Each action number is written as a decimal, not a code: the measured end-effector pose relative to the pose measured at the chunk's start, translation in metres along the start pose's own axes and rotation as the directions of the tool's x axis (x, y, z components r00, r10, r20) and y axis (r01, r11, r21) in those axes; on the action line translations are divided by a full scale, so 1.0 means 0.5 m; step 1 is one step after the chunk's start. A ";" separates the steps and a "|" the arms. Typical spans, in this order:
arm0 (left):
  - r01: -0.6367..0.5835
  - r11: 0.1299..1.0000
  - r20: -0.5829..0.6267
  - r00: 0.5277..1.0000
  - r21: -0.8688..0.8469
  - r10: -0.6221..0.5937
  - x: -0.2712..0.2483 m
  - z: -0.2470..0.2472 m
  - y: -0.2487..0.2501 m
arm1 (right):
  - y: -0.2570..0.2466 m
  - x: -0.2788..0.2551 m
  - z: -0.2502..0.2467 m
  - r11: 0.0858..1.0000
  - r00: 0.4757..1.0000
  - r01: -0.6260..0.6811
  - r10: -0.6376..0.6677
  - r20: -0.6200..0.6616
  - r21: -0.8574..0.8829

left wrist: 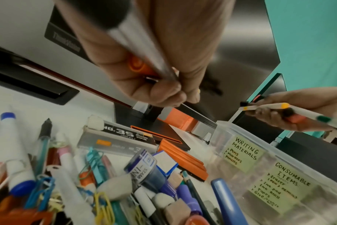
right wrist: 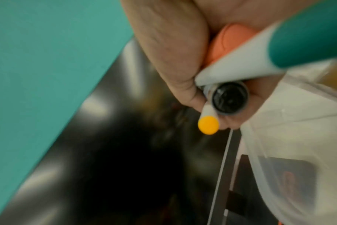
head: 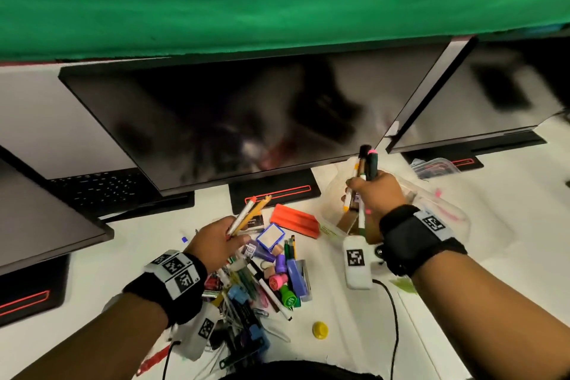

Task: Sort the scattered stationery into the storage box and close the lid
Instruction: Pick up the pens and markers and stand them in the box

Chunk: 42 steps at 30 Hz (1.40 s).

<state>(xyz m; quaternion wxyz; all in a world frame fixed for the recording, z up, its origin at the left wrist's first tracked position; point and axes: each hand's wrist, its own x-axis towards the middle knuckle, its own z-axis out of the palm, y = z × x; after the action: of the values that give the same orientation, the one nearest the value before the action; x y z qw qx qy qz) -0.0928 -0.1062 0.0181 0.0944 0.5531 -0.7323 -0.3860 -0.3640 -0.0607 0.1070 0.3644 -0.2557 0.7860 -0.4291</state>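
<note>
My left hand (head: pixel 216 241) grips a small bunch of pens and pencils (head: pixel 246 214), a white one and a yellow one among them, above the pile of scattered stationery (head: pixel 262 281). In the left wrist view the same bunch (left wrist: pixel 140 50) runs through my curled fingers. My right hand (head: pixel 374 194) holds several markers (head: pixel 365 170) upright over the clear storage box (head: pixel 438 203); a yellow-ended marker (right wrist: pixel 208 124) and a black cap (right wrist: pixel 229 99) show in the right wrist view. The box (left wrist: pixel 260 164) carries yellow labels reading "Writing materials" and "Consumable items".
Three dark monitors (head: pixel 246 114) stand along the back of the white desk. An orange whiteboard eraser (head: pixel 294 220), a staples box (left wrist: pixel 121 137), a blue-framed stamp pad (head: pixel 270 236) and a yellow cap (head: pixel 320 329) lie nearby. A clear lid (head: pixel 438 166) rests behind the box. Cables trail from both wrists.
</note>
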 end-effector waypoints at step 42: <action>-0.023 0.975 0.081 0.996 -0.222 0.042 0.021 0.074 0.182 | 0.080 -0.047 0.019 0.504 0.833 0.548 -0.261 0.488 -0.667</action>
<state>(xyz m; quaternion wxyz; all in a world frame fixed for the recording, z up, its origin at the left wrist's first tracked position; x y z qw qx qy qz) -0.1844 -0.0903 0.0507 0.1303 0.5100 -0.6971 -0.4868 -0.3459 -0.0286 0.0776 0.2257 -0.6345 0.7363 -0.0658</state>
